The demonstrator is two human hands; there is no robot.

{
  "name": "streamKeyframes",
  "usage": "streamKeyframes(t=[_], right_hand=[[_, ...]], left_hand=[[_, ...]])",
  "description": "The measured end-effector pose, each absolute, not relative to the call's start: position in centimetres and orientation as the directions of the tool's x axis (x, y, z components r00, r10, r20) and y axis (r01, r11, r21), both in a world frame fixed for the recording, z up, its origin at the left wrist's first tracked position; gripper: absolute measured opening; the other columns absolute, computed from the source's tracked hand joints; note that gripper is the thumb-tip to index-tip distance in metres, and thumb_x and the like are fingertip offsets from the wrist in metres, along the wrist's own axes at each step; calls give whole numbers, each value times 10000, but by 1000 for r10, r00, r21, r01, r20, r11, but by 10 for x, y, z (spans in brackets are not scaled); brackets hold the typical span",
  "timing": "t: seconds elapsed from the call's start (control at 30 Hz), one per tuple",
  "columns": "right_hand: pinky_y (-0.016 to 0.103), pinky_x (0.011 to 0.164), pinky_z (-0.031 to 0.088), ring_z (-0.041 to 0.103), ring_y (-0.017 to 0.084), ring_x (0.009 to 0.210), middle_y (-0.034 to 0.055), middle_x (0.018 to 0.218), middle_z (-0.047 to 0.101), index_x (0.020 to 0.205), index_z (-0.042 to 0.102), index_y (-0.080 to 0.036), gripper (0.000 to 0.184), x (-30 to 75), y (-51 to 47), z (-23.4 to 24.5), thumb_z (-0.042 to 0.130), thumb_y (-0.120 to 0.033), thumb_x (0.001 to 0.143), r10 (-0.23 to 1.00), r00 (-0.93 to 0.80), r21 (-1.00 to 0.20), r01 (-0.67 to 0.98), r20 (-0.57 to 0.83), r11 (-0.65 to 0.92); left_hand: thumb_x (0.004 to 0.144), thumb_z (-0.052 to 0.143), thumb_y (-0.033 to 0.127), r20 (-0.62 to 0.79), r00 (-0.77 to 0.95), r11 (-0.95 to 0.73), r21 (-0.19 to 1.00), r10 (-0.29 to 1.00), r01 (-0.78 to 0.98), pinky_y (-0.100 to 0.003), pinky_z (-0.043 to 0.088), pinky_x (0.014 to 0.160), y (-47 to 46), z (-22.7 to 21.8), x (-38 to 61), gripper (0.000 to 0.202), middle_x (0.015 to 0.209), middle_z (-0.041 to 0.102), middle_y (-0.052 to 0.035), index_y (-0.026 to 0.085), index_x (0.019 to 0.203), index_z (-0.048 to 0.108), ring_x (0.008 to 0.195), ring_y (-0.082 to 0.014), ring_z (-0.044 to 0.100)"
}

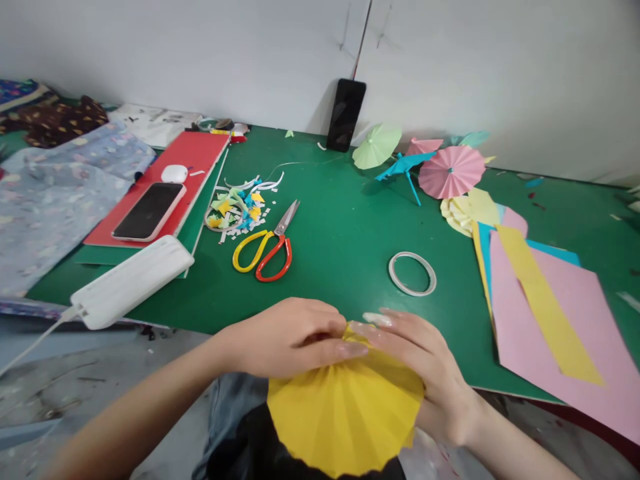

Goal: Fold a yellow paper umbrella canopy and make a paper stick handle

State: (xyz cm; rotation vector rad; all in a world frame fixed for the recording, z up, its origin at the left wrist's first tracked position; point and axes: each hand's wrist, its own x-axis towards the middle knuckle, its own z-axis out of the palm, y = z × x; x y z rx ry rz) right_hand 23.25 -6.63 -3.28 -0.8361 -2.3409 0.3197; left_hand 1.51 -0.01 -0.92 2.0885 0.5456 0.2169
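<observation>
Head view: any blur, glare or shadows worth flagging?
Head view: light soft and fairly even, with a faint shadow on the wall beside the leaning black smartphone; head view: small shine on the right hand's nails; head view: scissors and pleated yellow paper readable, left forearm softer toward the lower-left corner.

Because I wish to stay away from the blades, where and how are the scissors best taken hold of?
Best, I judge, by the loops of the yellow handle and red handle, coming from the near side: the scissors lie flat, loops toward the camera, blades pointing away.
</observation>
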Motion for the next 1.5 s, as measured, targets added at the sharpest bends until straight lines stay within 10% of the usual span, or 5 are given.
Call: streamKeyframes(t=[0.4, 1.0, 1.23, 1.5], right_hand=[[325, 1100, 351, 404, 123, 1320, 104, 1233, 642, 1385, 340, -77, 496, 232, -59, -31, 353, -88, 890, 549, -620, -461, 317, 561, 829], [280, 1126, 278, 308, 92, 1363, 84, 1275, 592, 1387, 302, -131, 471, 232, -60, -25, 409, -161, 929, 597, -648, -579, 281, 474, 765], [334, 1074, 382, 202, 224, 1413, 71, 1477, 363, 1381, 363, -221, 646, 233, -63, -17, 572, -125, 777, 691, -670, -627, 422, 271, 655], [486, 1092, 331, 164, 335, 1412, -32, 1567, 113, 1073, 659, -285, 388, 233, -53, 1, 618, -100, 734, 667, -718, -607, 443, 201, 659]], left_hand=[[928, 376, 297, -56, 958, -162, 981, 281, 105, -233, 288, 547, 7, -28, 14, 280, 634, 302, 46, 193, 676, 311, 582, -97, 320], [854, 459, 150, -10, 967, -235, 969, 253, 72, -215, 274, 514, 9, -19, 12, 292, 603, 282, 56, 202, 640, 268, 542, -82, 299], [862, 443, 128, -39, 958, -360, 922, 286, 145, -228, 257, 520, 16, -10, 11, 335, 555, 225, 69, 196, 598, 250, 510, -78, 263], [868, 453, 151, -52, 958, -354, 922, 283, 155, -223, 246, 493, 20, -2, 14, 348, 541, 241, 74, 193, 586, 253, 496, -70, 250]])
